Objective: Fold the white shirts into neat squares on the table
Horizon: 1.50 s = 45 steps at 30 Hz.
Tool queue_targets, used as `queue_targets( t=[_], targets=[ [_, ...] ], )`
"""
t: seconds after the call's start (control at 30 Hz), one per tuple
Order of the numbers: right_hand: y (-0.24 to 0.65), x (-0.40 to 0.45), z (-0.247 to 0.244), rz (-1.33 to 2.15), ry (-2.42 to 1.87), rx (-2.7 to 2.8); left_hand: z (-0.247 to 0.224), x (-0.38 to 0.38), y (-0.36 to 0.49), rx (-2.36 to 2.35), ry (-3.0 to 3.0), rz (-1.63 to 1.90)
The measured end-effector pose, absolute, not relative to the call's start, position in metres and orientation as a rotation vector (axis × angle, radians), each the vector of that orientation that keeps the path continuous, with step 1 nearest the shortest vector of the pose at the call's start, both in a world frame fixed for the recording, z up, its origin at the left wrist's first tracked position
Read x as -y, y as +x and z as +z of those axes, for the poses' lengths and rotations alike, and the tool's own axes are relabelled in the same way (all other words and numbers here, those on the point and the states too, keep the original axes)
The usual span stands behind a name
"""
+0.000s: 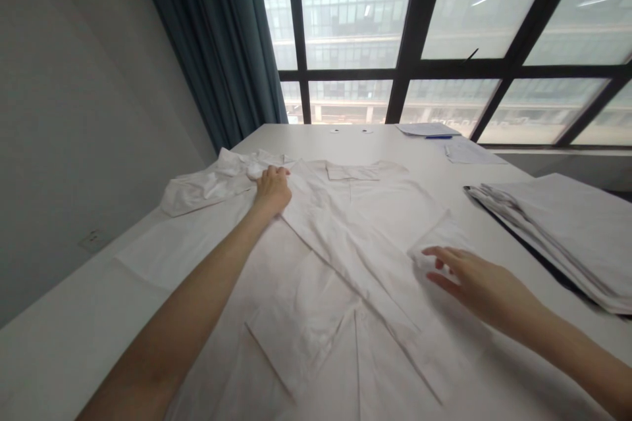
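A white coat [316, 329] is spread over the table, its collar end [353, 172] at the far side and creases running diagonally across its body. One sleeve [207, 191] is bunched out to the left. My left hand [272, 189] is at the shoulder beside that sleeve, fingers curled into the cloth; the fingertips are partly hidden. On the right, my right hand [459, 273] hovers close to the folded cloth at the coat's other side. Its thumb and fingers are apart, with nothing visible between them.
To the right lies a stack of folded white cloth [582, 230] on a dark-edged base. Papers [427, 129] and a blue pen [438, 137] rest near the table's far right edge. Beyond are large windows [355, 6] and a blue curtain [222, 33]; a grey wall [89, 112] borders the left.
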State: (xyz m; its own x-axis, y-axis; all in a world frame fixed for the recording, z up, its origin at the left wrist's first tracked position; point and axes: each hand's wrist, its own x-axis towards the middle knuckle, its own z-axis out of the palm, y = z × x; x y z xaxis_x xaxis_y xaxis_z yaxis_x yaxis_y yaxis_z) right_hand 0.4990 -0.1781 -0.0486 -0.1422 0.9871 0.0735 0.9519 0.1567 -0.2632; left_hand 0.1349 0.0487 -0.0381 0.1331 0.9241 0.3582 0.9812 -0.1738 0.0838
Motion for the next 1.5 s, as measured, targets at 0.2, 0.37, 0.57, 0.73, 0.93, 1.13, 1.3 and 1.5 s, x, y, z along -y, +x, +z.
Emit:
queue_targets(
  t=[0.2, 0.37, 0.57, 0.73, 0.93, 1.13, 1.3, 1.5],
  targets=[
    [0.445, 0.162, -0.063, 0.23, -1.252, 2.391, -0.069, -0.053, 0.192, 1.686, -2.612, -0.266],
    [0.441, 0.166, -0.084, 0.331, -1.259, 2.479, -0.087, -0.068, 0.176, 1.781, -2.623, -0.062],
    [0.444, 0.166, -0.084, 0.353, -1.29, 2.487, -0.084, -0.096, 0.142, 1.875, -2.521, -0.012],
    [0.443, 0.166, -0.084, 0.335, -1.287, 2.487, -0.089, -0.114, 0.137, 1.943, -2.427, -0.054],
    [0.44, 0.165, -0.08, 0.319, -1.311, 2.527, -0.091, -0.142, 0.141, 2.017, -2.347, -0.118],
    [0.441, 0.164, -0.079, 0.357, -1.356, 2.559, -0.09, -0.168, 0.148, 2.052, -2.331, -0.244],
    [0.442, 0.163, -0.077, 0.397, -1.381, 2.563, -0.086, -0.187, 0.15, 2.143, -2.257, -0.471],
    [0.443, 0.163, -0.079, 0.371, -1.376, 2.564, -0.083, -0.205, 0.145, 2.213, -2.307, -0.685]
  ],
)
